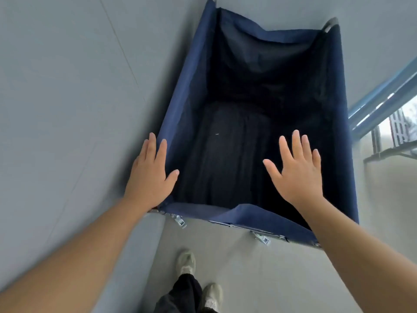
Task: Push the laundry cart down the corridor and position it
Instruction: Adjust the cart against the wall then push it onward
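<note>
The laundry cart (180, 102) is a deep bin of dark blue fabric on a metal frame, with nothing visible in its dark inside. It stands straight ahead of me, its left side close against the grey wall. My left hand (150, 175) lies flat on the cart's near left corner, fingers spread along the rim. My right hand (297, 170) hovers above the cart's right half with fingers apart, holding nothing. Metal clips hang under the near rim.
A grey wall (67, 98) runs along the left. A blue railing (381, 96) and a window frame stand to the right of the cart. My two feet in pale shoes (187, 263) are on the grey floor just behind the cart.
</note>
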